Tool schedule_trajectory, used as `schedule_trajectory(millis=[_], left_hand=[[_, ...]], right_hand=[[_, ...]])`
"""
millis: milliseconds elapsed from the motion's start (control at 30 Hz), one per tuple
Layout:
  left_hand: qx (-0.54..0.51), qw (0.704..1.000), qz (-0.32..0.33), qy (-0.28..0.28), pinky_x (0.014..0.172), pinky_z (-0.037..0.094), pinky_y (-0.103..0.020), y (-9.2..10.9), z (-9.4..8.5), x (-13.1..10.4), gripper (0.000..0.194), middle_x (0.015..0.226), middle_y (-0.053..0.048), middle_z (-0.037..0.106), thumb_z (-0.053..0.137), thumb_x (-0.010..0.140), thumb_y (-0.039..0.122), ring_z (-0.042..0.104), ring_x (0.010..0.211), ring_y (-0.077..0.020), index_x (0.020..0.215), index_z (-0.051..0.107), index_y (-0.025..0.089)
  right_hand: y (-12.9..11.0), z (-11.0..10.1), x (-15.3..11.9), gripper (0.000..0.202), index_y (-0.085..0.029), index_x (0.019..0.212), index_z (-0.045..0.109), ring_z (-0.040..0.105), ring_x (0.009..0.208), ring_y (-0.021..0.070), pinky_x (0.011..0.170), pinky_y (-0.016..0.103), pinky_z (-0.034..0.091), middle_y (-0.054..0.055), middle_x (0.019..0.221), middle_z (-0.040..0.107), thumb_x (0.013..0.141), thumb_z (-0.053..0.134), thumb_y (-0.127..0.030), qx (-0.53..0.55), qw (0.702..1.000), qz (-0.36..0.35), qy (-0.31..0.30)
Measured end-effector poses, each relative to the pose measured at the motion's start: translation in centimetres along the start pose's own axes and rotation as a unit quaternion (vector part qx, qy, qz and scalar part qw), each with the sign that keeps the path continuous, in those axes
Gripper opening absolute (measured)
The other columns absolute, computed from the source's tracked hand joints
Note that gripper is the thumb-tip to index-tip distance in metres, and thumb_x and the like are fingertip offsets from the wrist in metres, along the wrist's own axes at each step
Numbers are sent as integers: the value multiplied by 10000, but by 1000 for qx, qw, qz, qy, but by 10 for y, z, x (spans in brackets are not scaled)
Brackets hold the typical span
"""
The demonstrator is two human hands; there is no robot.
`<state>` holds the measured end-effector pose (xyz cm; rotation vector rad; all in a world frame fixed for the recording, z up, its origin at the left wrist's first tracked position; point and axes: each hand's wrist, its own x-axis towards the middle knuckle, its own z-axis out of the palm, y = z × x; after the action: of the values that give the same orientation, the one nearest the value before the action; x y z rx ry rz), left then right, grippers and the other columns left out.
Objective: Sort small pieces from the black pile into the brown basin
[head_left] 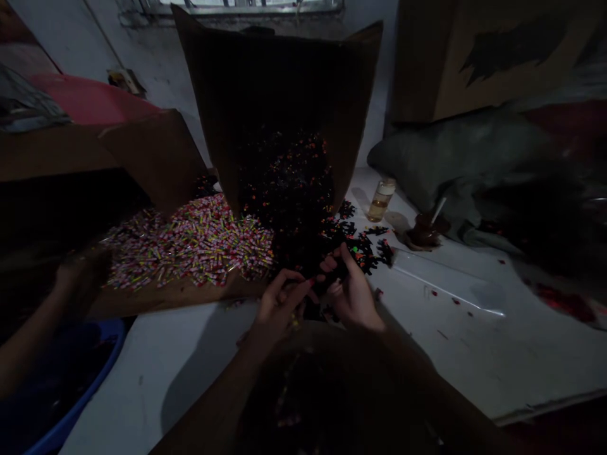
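Over the white table [450,360], at the frame's centre, our left hand [279,304] and right hand [355,296] faced each other, fingers curled inward; we couldn't tell what, if anything, either pinched. Small black pieces [384,251] lay just beyond, nearer our right hand, their long axes pointing various ways.

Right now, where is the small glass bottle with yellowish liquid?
In the head view, the bottle stands right of centre on the white table, between the large open carton and the brown pot.
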<state>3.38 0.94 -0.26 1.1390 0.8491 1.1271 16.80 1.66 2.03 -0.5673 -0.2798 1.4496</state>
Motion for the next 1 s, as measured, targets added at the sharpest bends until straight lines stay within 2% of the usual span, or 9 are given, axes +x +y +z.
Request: schedule_trajectory(millis=[133,300,467,567,800,1000], left_hand=[[31,999,6,9,393,282,-176,1,4,-5,412,598,24,689,738,801,577,400,397,-61,871,569,208],[85,996,-8,-34,438,274,-186,1,8,-15,383,567,69,589,676,853,578,365,432,-65,842,544,219],[194,978,74,-30,522,291,-209,0,8,-21,290,636,57,511,612,924,464,392,563,-96,807,540,208],[213,973,78,-49,539,285,-217,2,7,-21,270,639,62,451,600,925,426,358,580,-102,785,528,207],[149,987,14,-56,506,247,-211,2,6,-17,344,607,80,403,614,904,508,295,528,-89,774,489,215],[163,986,26,-37,510,243,-216,5,9,-21,336,608,62,427,651,878,512,326,547,-105,766,541,215]], right_hand=[[0,11,-5,394,-222,849,603,475,571,91,475,195,398,-92,605,487,702,860,-482,-5,998,-48,40],[2,22,-7,418,-204,908,637,369,488,68,412,189,250,-113,540,405,707,842,-507,-18,992,-103,75],[6,27,-8,515,-206,830,583,321,454,55,402,194,175,-132,512,346,632,863,-590,-38,982,-150,108],[7,27,-10,555,-217,784,540,298,444,53,398,199,148,-139,504,318,599,862,-630,-39,977,-168,124],[6,29,-12,566,-228,732,483,276,450,56,399,202,150,-134,516,287,622,845,-649,-37,978,-186,84],[5,31,-16,529,-240,716,467,240,442,66,389,223,135,-122,527,248,700,789,-659,-62,976,-197,70]])
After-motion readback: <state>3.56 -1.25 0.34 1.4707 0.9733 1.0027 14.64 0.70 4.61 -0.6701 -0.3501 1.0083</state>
